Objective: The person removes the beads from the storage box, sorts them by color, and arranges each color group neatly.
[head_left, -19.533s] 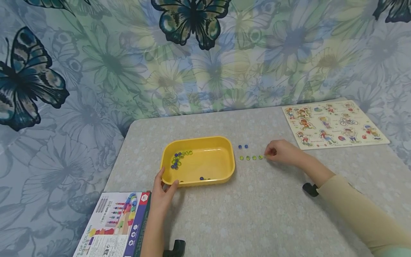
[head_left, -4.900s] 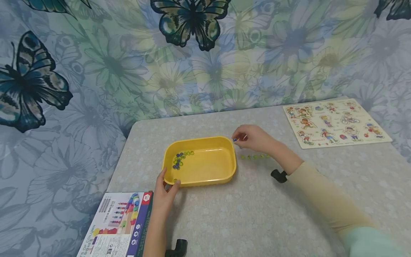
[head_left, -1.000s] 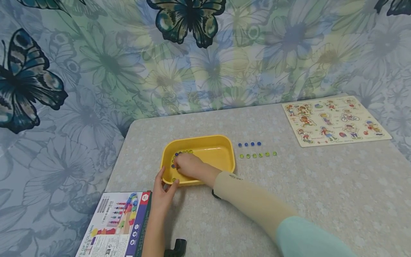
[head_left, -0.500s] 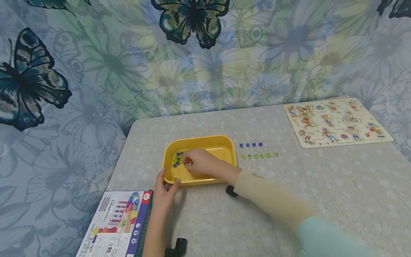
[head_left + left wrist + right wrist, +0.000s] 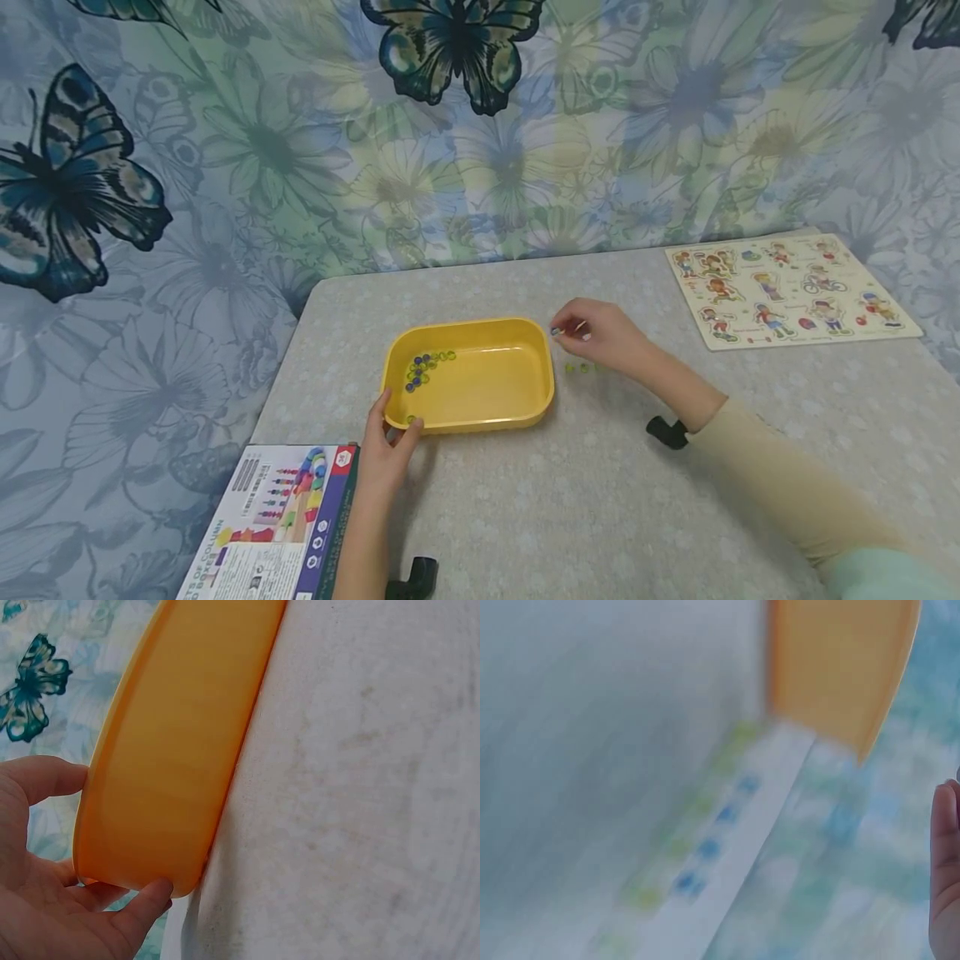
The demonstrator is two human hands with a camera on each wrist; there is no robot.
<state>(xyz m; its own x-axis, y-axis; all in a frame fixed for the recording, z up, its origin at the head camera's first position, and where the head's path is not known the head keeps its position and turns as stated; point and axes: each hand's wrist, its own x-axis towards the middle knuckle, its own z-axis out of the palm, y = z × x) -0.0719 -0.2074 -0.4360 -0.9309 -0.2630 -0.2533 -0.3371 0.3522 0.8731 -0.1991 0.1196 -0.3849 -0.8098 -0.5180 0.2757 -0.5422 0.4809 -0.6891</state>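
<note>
My left hand (image 5: 386, 454) grips the near left corner of a yellow plastic tray (image 5: 487, 379), with fingers and thumb at its rim and wall in the left wrist view. Several small blue and green beads (image 5: 417, 374) lie in the tray's left part. Just past the tray's right rim, my right hand (image 5: 607, 337) pinches a tiny bead (image 5: 556, 332) that looks blue. Below it, green beads (image 5: 577, 367) show on the table; the hand hides the others from the head camera. The blurred right wrist view shows a blue bead row (image 5: 709, 848) beside a green row (image 5: 679, 848).
A picture board with printed children (image 5: 787, 287) lies at the table's back right. A printed toy box (image 5: 270, 517) lies at the front left, close to my left forearm. A butterfly-patterned cloth (image 5: 465, 183) hangs behind the table.
My right hand has left the tray and moved right, over the bead rows, with a bead. Since the oldest frame both rows have grown longer. The left hand stays at the tray's corner.
</note>
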